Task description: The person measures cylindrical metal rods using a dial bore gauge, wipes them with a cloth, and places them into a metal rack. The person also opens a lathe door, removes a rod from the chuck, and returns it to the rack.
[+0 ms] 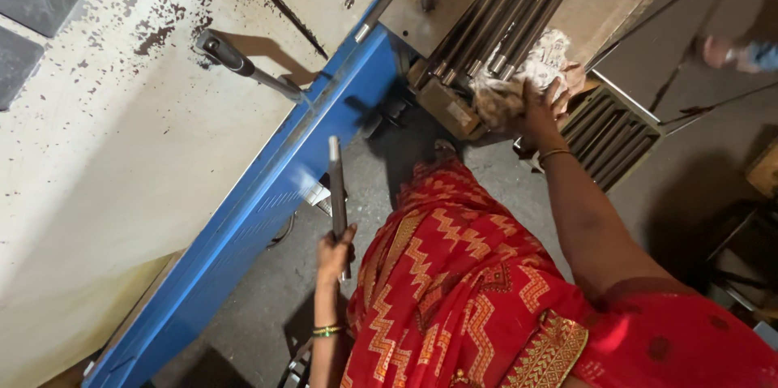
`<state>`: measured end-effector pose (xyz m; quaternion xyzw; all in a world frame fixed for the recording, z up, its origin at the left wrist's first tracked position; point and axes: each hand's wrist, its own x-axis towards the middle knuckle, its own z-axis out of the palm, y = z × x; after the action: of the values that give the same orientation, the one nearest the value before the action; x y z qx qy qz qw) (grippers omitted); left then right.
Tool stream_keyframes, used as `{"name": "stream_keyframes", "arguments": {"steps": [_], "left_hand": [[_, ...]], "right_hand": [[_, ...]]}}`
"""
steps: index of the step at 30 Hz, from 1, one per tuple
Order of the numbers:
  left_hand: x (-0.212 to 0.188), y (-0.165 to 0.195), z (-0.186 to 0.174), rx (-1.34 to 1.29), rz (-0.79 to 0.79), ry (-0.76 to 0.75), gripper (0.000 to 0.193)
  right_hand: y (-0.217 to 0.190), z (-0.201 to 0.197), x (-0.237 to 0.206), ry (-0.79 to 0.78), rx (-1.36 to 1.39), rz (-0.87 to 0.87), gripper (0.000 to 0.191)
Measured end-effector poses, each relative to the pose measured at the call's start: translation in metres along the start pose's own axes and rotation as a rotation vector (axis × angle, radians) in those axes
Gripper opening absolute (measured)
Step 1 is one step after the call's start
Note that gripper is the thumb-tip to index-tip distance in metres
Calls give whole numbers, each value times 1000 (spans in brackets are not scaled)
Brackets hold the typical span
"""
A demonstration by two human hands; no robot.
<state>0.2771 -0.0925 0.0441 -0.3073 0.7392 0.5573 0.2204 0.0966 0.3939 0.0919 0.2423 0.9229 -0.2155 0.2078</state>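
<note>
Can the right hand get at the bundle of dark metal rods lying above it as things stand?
Probably yes: the right hand presses a crumpled rag right at the near ends of the rods, and nothing lies between them.

You have one metal rod (337, 189) in your left hand (334, 257) and one crumpled rag (519, 84) under your right hand (541, 116). Six rods (506, 19) lie side by side in the upper stack; roughly five more rods (609, 138) sit in the lower tray.
</note>
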Motion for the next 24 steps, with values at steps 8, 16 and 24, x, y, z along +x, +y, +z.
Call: {"name": "stream_keyframes", "arguments": {"steps": [8, 16, 24], "left_hand": [[-36, -41, -6, -184, -221, 41, 41], [-42, -37, -4, -225, -202, 54, 41], [-45, -22, 1, -207, -191, 34, 37]], "right_hand": [[18, -29, 55, -98, 270, -120, 55], [-18, -48, 100, -61, -124, -245, 30], [-24, -51, 100, 368, -39, -704, 23]]}}
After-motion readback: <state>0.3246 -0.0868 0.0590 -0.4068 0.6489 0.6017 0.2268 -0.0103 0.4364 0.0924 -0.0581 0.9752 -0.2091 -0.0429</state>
